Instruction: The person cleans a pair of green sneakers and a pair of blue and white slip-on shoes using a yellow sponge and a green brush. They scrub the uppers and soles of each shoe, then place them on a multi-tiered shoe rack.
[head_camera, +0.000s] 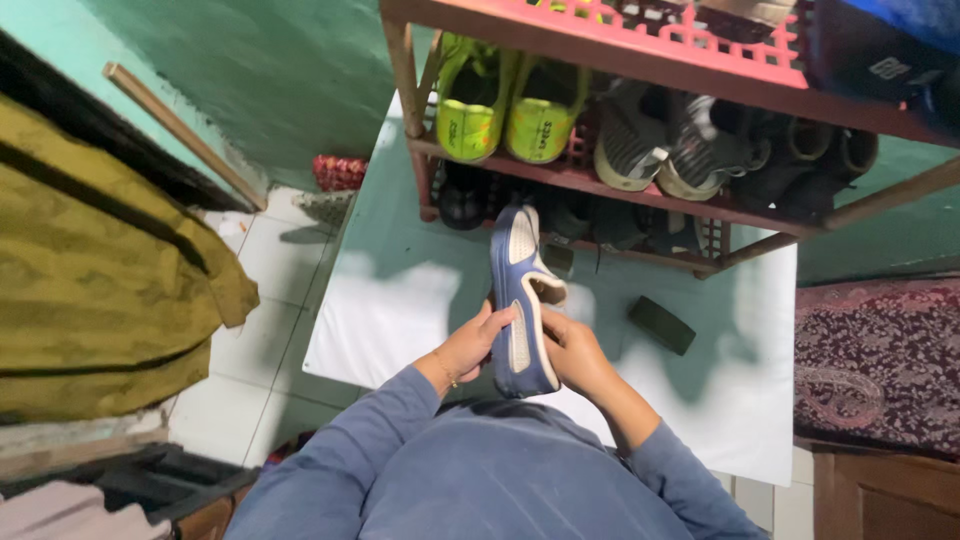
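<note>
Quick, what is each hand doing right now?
Left hand: closed on the blue and white shoe, gripping its left side.
Right hand: closed on the same shoe, gripping its right side.

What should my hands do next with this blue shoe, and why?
Probably tip the blue shoe toe-first toward the shoe rack. The left hand and right hand both hold it near the heel, sole up, and its toe already points at the lower shelf, just in front of the rack.
</note>
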